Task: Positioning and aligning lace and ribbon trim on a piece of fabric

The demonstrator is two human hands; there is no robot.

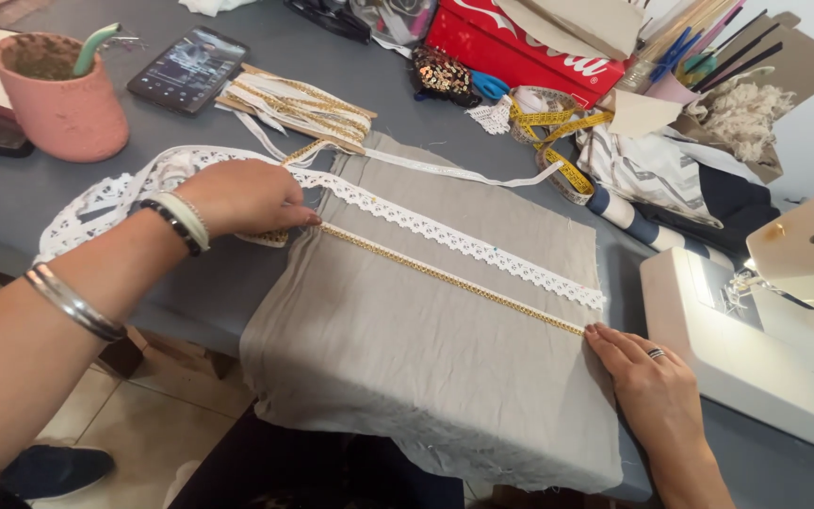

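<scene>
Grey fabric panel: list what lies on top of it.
On the grey fabric panel lie a white lace strip and a gold trim. The left hand covers the trim's left end; the right hand touches its right end.

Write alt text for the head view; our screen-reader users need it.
Two hands stretch a gold trim across grey cloth on a table: left hand pins one end, right hand the other. White lace lies alongside, a sewing machine at right.
</scene>
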